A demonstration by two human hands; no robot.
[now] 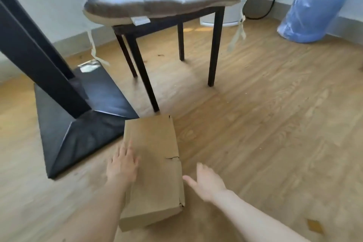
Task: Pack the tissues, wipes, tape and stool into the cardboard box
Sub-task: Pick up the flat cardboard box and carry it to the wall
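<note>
wood floor (265, 124): one cardboard box (155, 167), one stool (169, 25), two open hands — left hand (122, 165), right hand (208, 182)

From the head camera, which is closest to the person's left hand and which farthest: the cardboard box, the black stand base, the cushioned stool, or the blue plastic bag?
1. Cardboard box: the left hand rests on its left edge.
2. Black stand base: on the floor just left of the hand.
3. Cushioned stool: behind the box, farther back.
4. Blue plastic bag: far right, against the wall.
</note>
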